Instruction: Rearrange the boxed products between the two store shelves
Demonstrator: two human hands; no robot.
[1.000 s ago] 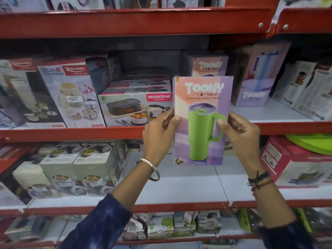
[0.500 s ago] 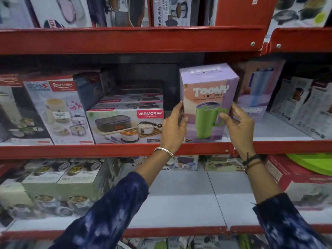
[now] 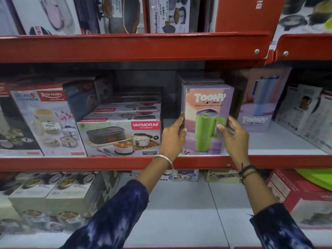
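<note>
Shelf edge point(image 3: 107, 163): Toony box point(image 3: 206, 112) between hands point(image 3: 203, 137).

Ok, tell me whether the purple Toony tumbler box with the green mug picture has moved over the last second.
Yes. The purple Toony tumbler box went up and back: it was held below the red shelf edge and now stands on that shelf.

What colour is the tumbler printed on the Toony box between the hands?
Bright green, on the Toony box, seen in the head view.
</note>
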